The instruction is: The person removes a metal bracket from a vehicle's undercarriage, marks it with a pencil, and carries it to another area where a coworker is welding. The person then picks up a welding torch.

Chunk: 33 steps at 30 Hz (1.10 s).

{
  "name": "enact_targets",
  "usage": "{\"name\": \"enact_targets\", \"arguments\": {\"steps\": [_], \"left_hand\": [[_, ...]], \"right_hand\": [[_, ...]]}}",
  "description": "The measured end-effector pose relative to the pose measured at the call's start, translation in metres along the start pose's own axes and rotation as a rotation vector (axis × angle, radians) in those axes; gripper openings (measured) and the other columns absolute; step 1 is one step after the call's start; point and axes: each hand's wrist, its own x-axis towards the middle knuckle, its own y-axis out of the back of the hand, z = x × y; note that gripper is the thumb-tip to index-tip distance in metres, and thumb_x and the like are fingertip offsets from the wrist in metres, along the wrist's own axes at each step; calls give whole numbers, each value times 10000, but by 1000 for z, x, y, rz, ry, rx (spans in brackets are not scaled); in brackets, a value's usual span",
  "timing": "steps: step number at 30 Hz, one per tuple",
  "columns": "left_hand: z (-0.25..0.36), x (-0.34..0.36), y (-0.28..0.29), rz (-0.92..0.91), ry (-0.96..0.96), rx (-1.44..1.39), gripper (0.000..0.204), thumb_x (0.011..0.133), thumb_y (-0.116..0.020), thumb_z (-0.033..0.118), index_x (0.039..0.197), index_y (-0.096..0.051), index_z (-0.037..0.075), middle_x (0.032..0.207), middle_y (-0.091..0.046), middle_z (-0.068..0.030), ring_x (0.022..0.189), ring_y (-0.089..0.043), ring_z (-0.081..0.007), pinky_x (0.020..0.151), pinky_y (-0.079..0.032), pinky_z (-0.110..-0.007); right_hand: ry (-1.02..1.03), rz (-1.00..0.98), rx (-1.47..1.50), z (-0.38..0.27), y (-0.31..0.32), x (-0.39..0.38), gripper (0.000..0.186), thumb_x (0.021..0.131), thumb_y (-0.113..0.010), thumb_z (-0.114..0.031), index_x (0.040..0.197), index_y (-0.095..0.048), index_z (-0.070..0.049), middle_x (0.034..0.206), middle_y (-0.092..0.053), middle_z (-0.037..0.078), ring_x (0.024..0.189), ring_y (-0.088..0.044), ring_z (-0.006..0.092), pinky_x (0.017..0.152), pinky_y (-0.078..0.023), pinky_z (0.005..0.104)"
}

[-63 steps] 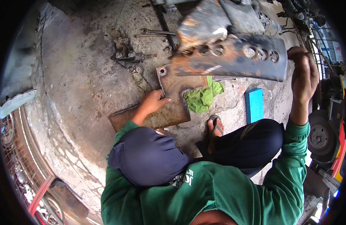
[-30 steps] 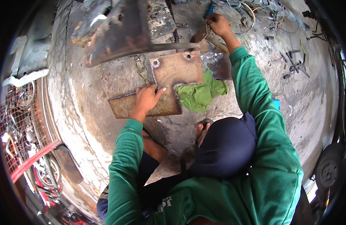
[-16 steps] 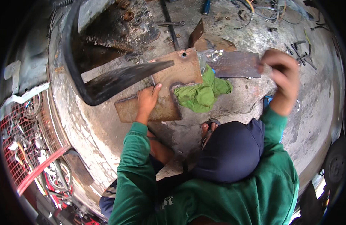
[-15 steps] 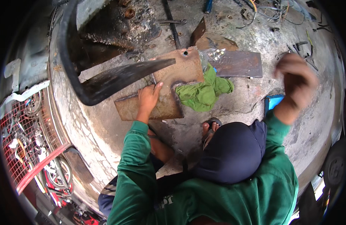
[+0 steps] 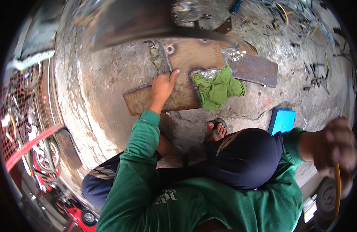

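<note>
My left hand (image 5: 163, 87) grips a rusty brown metal plate (image 5: 195, 56) at its inner corner, thumb laid along the top and the other fingers bent over the edge. The plate lies on the concrete floor and has a notch on its right side. A crumpled green cloth (image 5: 216, 91) is bunched against that notch, beside some clear plastic. Out at the right rim, my right hand (image 5: 337, 145) is smeared by motion. Its fingers look closed round a thin orange cable (image 5: 337, 189) that hangs down from them.
A large dark shape (image 5: 136, 23), blurred, covers the upper part. A flat dark metal piece (image 5: 255, 69) lies right of the cloth. A blue box (image 5: 282, 120) stands near my right knee. Tools (image 5: 317, 79) and cables (image 5: 302, 19) lie farther off. Red mesh (image 5: 16, 104) is at left.
My right hand has swung down and outward to the right, and an orange cable now shows at it. My left hand stays on the plate. The dark curved piece has shifted upward in view.
</note>
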Motion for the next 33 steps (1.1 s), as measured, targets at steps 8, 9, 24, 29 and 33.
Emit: {"name": "enact_targets", "arguments": {"steps": [8, 9, 24, 29, 33], "left_hand": [[-20, -3, 13, 33, 54, 27, 737, 1000, -445, 666, 854, -753, 12, 870, -724, -228, 909, -666, -426, 985, -396, -551], [-26, -3, 14, 48, 71, 23, 736, 1001, -442, 667, 863, -755, 15, 872, -727, -223, 914, -667, -421, 987, -393, -552], [-32, 10, 31, -191, 53, -45, 814, 870, -573, 769, 832, -734, -27, 875, -711, -258, 883, -680, -435, 863, -484, -586], [-24, 8, 35, -240, 78, -101, 839, 802, -647, 787, 850, -735, -46, 880, -706, -278, 870, -693, -437, 816, -530, -534], [-20, 2, 29, -164, 51, -97, 816, 819, -659, 757, 848, -718, -57, 885, -698, -288, 872, -687, -450, 832, -529, -522]], "right_hand": [[-808, 68, 279, 27, -22, -83, 549, 830, -734, -44, 1333, -567, 98, 991, -650, 218, 907, -709, 328, 825, -609, 450], [-871, 49, 354, 27, -28, -86, 631, 792, -757, -4, 1372, -535, 105, 1023, -659, 212, 946, -710, 312, 863, -595, 424], [-1006, 48, 222, 114, -108, -84, 200, 984, -677, -152, 1079, -641, 21, 993, -718, 139, 795, -686, 156, 739, -540, 273], [-886, 5, 390, 154, -172, -86, 396, 991, -670, -172, 1331, -611, 21, 1175, -721, 137, 1068, -682, 218, 964, -520, 325], [-941, 108, 253, 162, -203, -124, 254, 950, -673, -3, 1202, -644, 7, 1126, -702, 83, 1090, -644, 169, 996, -481, 328]]}}
